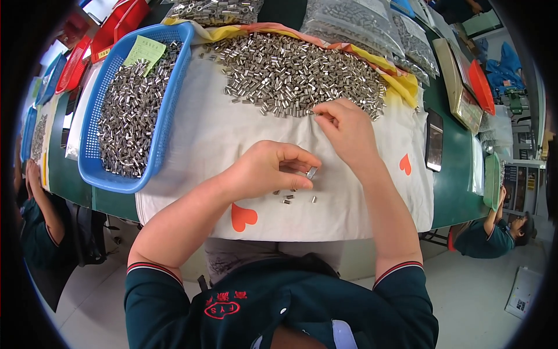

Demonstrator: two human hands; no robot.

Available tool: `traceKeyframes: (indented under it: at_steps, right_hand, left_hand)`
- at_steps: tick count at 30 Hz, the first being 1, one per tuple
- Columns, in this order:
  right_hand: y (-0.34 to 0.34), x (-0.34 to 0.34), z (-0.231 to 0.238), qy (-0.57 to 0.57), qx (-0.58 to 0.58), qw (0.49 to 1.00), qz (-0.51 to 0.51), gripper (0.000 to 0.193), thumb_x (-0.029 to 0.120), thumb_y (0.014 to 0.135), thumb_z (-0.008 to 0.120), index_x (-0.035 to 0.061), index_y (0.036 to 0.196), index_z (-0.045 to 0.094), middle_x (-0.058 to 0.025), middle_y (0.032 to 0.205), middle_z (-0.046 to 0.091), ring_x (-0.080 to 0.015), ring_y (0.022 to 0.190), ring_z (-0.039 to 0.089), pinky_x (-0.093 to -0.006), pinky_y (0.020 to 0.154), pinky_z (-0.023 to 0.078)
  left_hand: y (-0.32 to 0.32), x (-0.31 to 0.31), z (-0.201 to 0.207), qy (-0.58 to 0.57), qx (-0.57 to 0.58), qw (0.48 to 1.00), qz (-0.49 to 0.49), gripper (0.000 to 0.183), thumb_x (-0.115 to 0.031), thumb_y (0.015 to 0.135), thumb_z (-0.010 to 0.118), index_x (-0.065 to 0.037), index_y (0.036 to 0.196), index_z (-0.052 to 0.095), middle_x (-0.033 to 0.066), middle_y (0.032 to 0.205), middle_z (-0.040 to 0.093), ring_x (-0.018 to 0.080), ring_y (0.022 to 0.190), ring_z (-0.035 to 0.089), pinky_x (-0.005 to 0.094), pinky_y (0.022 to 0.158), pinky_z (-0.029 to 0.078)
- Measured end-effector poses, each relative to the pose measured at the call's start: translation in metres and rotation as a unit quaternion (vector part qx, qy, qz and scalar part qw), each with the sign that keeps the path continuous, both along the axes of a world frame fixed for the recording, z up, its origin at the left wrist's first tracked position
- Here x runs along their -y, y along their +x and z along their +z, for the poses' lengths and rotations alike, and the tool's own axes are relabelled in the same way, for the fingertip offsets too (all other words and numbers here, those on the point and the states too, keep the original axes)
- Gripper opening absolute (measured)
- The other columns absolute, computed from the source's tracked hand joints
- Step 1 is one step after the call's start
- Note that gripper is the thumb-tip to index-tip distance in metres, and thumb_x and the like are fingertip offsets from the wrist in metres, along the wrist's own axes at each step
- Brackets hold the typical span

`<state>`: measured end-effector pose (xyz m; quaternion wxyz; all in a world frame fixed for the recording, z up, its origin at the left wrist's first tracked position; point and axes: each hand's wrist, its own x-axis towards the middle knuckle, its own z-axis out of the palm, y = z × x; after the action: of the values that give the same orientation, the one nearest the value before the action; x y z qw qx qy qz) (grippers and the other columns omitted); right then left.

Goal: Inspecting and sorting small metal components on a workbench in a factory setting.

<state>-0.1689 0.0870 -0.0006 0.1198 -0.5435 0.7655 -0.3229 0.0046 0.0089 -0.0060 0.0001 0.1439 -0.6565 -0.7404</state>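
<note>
My left hand is curled closed over the white cloth, gripping a small shiny metal sleeve between thumb and fingers; whether more lie inside the palm is hidden. Below it, several loose metal sleeves rest on the cloth. My right hand is at the near edge of a wide pile of short metal sleeves. Its thumb and forefinger are bent together in a pinch, and what sits between them is too small to make out.
On the left stands a blue plastic basket of similar metal pieces with a paper slip. Bagged metal parts lie at the back. A phone lies on the right. Other people work at both sides.
</note>
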Motion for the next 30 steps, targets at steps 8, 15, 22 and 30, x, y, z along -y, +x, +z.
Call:
traceKeyframes:
  at_steps: [8,15,22,30]
  right_hand:
    - [0.014,-0.006,0.001,0.04,-0.183,0.98,0.066,0.007,0.011,0.073,0.059,0.0047,0.075,0.061,-0.0095,0.074,0.057,-0.0272,0.073,0.055,-0.0372,0.066,0.044]
    - [0.033,-0.038,0.016,-0.047,0.201,0.978,0.012,0.007,0.002,0.072,0.062,0.0023,0.079,0.062,-0.0046,0.074,0.06,-0.0139,0.066,0.057,-0.0246,0.059,0.046]
    - [0.04,-0.038,0.016,-0.06,0.123,0.99,0.033,0.01,-0.001,0.067,0.063,0.002,0.076,0.059,-0.0062,0.073,0.06,-0.017,0.065,0.058,-0.0261,0.057,0.047]
    - [0.051,-0.035,0.011,-0.144,0.01,0.989,0.033,0.013,-0.003,0.065,0.062,0.0044,0.072,0.054,-0.0056,0.071,0.059,-0.0213,0.065,0.058,-0.03,0.053,0.047]
  left_hand:
    - [0.0,0.005,-0.002,0.06,0.021,0.998,0.027,0.031,-0.005,0.074,0.067,-0.002,0.104,0.059,0.0033,0.092,0.062,0.0074,0.082,0.057,0.0211,0.074,0.047]
    - [-0.003,0.007,-0.002,0.139,0.001,0.983,0.119,0.036,0.003,0.076,0.062,0.003,0.111,0.053,0.0052,0.095,0.061,0.0096,0.086,0.058,0.0225,0.076,0.047]
    - [-0.002,0.006,-0.002,0.118,0.006,0.986,0.114,0.035,0.003,0.075,0.064,0.003,0.109,0.055,0.0034,0.091,0.061,0.0078,0.081,0.057,0.0206,0.073,0.047]
    - [0.001,0.007,-0.005,0.145,-0.031,0.981,0.125,0.031,0.0,0.075,0.065,0.002,0.105,0.058,0.0062,0.087,0.063,0.0081,0.08,0.058,0.02,0.072,0.048]
